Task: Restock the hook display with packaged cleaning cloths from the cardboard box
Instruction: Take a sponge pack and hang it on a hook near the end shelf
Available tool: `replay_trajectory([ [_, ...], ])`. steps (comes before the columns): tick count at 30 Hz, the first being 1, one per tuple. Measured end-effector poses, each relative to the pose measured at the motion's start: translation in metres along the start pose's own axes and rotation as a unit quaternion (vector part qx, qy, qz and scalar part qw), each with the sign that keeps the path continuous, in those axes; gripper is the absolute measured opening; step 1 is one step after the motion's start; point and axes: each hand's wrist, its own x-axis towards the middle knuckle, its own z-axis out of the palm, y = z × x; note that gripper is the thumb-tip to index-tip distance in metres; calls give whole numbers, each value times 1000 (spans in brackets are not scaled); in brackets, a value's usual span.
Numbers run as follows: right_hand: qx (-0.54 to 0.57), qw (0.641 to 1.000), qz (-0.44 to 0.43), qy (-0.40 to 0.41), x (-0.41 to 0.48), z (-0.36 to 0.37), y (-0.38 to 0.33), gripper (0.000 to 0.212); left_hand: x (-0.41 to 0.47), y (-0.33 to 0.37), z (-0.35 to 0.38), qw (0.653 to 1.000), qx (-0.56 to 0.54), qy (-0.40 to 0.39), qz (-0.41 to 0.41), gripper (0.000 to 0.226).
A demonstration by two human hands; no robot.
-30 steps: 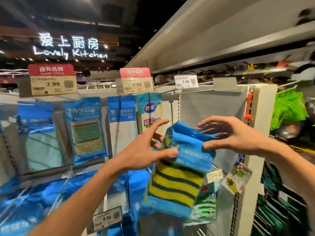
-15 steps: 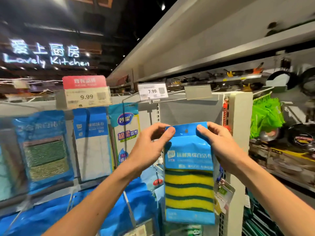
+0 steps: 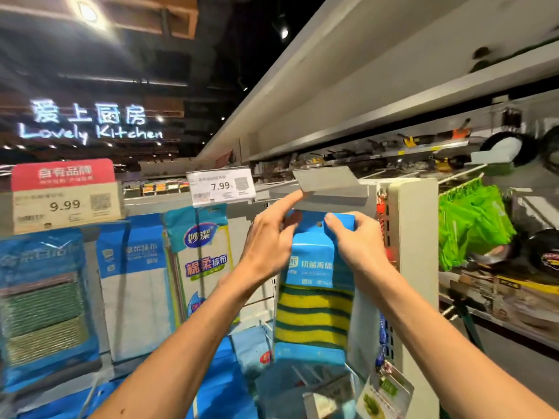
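Store aisle, kitchenware section, dim ceiling with a lit neon sign (image 3: 90, 133) far left and a long white shelf overhang (image 3: 393, 86) running across the top. Below it the hook display (image 3: 414, 237) fills the view, white upright at its right edge. Three hung packs (image 3: 133, 282) sit side by side on the left, under a 9.99 price tag (image 3: 65, 204) and a 7.99 price tag (image 3: 220, 187). Cardboard box not in view. Held pack (image 3: 314, 313), blue with yellow-green stripes, is upright in front of the display's rightmost column, its header just below the blank tag holder (image 3: 326, 184). Change: a second ago it sat lower and crumpled between the hands; half a second ago it was straightened and held by both top corners; now it is raised to hook height. Right hand (image 3: 360, 246) pinches the header's top right corner, thumb in front, fingers curled behind. Left hand (image 3: 269, 246) now has its forefinger straight up, tip touching the holder's lower edge. Its thumb seems to sit on the header's left corner, but blur there means I cannot tell if it grips. Hang hole (image 3: 319, 225) shows between the hands, not on any hook; hook tip itself hidden. Judgement: alignment step, left finger likely finding the hook, threading the hole comes next, pack not restocked yet.
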Motion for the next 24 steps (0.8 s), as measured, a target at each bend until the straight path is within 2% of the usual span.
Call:
replay_trajectory([
  [3,10,999,-44,28,13,3,0,13,14,-4,2,997,48,-3,62,62],
  [7,-4,996,-71,52,29,11,-2,18,28,-5,6,994,84,26,63,74],
  [11,8,992,-113,58,41,13,-7,19,36,-13,13,986,121,66,96,70],
  [18,-1,991,-121,53,50,18,-15,19,38,-13,15,968,174,126,129,58],
  [24,-42,988,-134,56,54,18,-24,21,45,-12,13,942,247,168,155,61],
])
